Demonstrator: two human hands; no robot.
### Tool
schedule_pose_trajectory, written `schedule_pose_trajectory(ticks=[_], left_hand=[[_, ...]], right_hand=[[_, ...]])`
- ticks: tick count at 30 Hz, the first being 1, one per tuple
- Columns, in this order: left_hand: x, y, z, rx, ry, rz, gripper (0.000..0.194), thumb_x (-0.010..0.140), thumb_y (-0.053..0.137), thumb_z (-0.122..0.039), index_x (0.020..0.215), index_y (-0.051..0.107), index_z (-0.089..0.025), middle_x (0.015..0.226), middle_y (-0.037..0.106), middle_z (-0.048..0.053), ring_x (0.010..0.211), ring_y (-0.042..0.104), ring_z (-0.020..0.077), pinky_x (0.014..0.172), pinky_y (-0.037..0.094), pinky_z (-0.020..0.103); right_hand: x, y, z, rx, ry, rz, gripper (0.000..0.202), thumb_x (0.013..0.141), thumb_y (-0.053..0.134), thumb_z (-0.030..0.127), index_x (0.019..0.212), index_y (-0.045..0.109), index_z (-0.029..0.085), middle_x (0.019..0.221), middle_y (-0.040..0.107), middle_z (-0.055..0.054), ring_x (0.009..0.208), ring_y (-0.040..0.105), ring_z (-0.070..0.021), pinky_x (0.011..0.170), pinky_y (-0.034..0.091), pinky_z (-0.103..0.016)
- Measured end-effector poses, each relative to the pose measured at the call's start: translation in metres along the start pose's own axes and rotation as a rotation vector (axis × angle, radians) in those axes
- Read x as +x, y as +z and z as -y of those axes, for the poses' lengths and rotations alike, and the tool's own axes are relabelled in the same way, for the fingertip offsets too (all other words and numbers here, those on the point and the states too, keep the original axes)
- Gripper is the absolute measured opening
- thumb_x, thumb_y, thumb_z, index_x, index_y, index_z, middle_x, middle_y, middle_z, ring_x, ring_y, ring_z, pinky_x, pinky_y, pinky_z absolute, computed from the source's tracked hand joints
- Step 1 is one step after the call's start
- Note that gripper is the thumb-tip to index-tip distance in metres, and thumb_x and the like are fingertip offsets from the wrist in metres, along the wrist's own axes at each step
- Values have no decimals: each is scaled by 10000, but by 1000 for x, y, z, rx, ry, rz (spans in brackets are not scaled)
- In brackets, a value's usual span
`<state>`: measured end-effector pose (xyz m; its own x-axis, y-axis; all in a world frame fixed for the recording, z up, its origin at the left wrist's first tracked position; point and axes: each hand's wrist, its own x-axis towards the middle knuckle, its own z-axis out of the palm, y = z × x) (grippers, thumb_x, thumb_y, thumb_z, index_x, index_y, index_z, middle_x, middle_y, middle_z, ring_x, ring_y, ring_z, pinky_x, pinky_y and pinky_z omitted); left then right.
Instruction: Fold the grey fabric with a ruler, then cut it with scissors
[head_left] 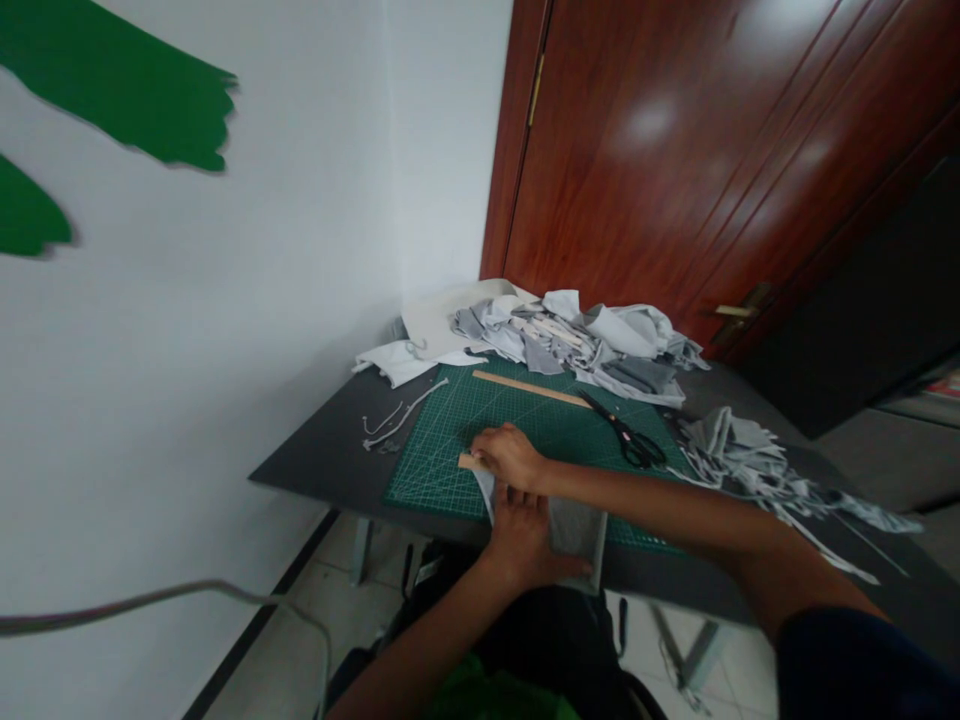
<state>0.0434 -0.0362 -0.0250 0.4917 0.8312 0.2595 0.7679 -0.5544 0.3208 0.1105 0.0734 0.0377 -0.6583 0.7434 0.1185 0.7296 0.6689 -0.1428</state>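
Observation:
My left hand [521, 540] lies on a piece of grey fabric [576, 526] at the front edge of the green cutting mat [435, 450], its fingers stretched forward and its thumb out to the right. My right hand [511, 458] reaches across just beyond it, fingers curled together. The end of a wooden ruler [468, 461] sticks out to the left of the right hand; the rest of it is hidden. What the right fingers pinch, if anything, does not show. The fabric's near part hangs over the table edge.
Black-handled scissors [637, 447] and another wooden ruler [529, 387] lie on the mat. A heap of grey and white cloth [570, 340] fills the back of the table [315, 462]. Cloth strips [739, 455] are piled at right, thin scraps [405, 415] at left.

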Motion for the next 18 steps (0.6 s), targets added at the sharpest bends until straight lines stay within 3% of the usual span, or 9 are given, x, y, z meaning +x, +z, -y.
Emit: schedule_pose_trajectory(ticks=[7, 13, 18], left_hand=[[1, -4, 0, 2, 17, 8, 1298, 642, 636, -963, 1578, 446, -83, 1585, 483, 252, 1518, 357, 447, 1286, 111, 632], [2, -7, 0, -1, 23, 26, 1282, 690, 569, -968, 1593, 418, -70, 1627, 424, 248, 1577, 229, 448, 1296, 13, 638], [4, -9, -1, -14, 9, 59, 1322, 668, 606, -960, 1625, 360, -81, 1670, 351, 244, 1601, 157, 442, 1292, 14, 649]], right_hand=[[-10, -10, -7, -61, 3, 62, 139, 946, 616, 117, 945, 740, 179, 944, 761, -71, 874, 661, -212, 838, 343, -342], [-23, -16, -17, -92, 8, 97, 120, 950, 631, 162, 896, 737, 178, 912, 759, -83, 840, 658, -222, 806, 340, -350], [-37, -23, -28, -81, 16, 107, 175, 940, 594, 106, 896, 745, 182, 915, 767, -83, 832, 663, -223, 782, 345, -347]])
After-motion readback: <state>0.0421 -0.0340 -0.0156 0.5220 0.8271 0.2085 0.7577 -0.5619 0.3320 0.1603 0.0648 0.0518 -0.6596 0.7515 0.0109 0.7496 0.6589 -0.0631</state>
